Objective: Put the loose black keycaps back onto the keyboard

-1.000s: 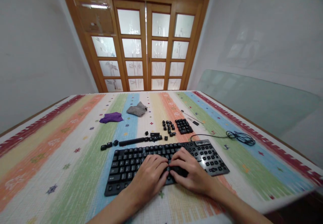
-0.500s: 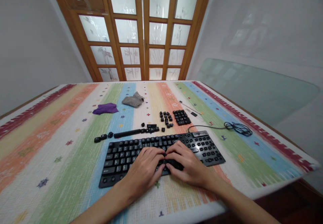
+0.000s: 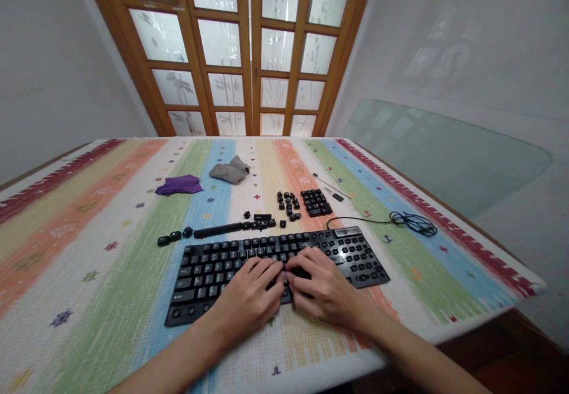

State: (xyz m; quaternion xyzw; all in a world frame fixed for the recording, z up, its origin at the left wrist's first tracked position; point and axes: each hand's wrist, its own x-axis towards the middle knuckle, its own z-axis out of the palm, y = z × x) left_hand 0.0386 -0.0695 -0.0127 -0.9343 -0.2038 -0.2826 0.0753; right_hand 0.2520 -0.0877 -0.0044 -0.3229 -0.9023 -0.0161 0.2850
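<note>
A black computer keyboard [image 3: 195, 279] lies slightly askew near the table's front edge. Keycaps cover its left and middle parts; bare key posts show at the right-hand number pad and along the front row. My left hand [image 3: 258, 287] rests over the right-middle keys, its fingers bent and closed. Close against it, my right hand [image 3: 320, 284] is also closed, with curled fingers. The fingertips of both hands meet at one spot among the keys. Whatever is between them is too hidden to make out.
Behind the keyboard lie a loose space bar [image 3: 217, 230], several scattered keycaps [image 3: 288, 204] and a block of keycaps [image 3: 316, 202]. Farther back are a purple cloth [image 3: 179, 185] and a grey cloth [image 3: 230, 170]. A coiled cable [image 3: 414, 223] and a thin tool [image 3: 338, 197] are at right.
The view has shifted a little, moving the table's contents slightly left and up. Both hands stay at the same keys; their thumbs and fingers have drawn in more tightly.
</note>
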